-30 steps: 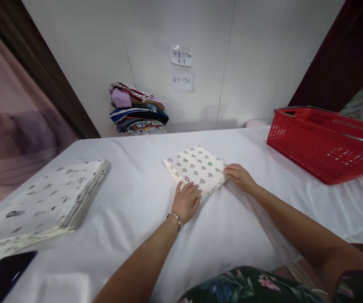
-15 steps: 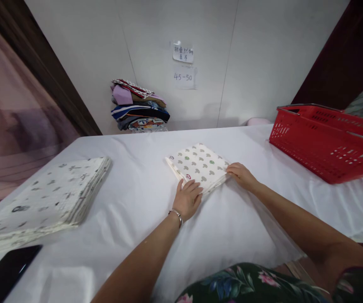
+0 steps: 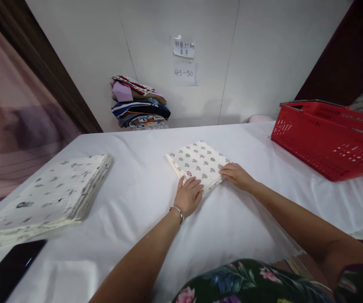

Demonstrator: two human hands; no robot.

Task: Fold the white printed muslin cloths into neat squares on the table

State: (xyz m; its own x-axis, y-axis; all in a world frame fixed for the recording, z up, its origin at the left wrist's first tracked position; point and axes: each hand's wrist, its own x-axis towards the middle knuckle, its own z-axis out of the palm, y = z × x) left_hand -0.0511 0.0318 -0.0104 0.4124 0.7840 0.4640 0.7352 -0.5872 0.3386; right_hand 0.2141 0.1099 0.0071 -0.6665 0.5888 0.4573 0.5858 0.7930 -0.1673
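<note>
A folded cream cloth [image 3: 197,159] lies on the table in front of me, printed with grey mushroom-like shapes and a few green and red marks. My left hand [image 3: 188,195], a silver bracelet at its wrist, rests flat with spread fingers on the cloth's near corner. At the right edge, my right hand [image 3: 236,174] has its fingers close together over the cloth, pinching the edge; its thumb is mostly hidden. Off to the left sits a stack of folded white cloths [image 3: 55,189] with dark prints, apart from both hands.
A white cloth covers the table [image 3: 131,235]. At the right stands a red plastic basket [image 3: 323,143] with metal handles. A pile of folded fabrics [image 3: 140,105] rises beyond the far edge. A black phone [image 3: 11,271] lies at the near left. Paper signs [image 3: 184,73] hang on the wall.
My right hand has slid a little leftward along the cloth's edge, away from the right corner. My left hand stays in place on the cloth. The view has shifted slightly.
</note>
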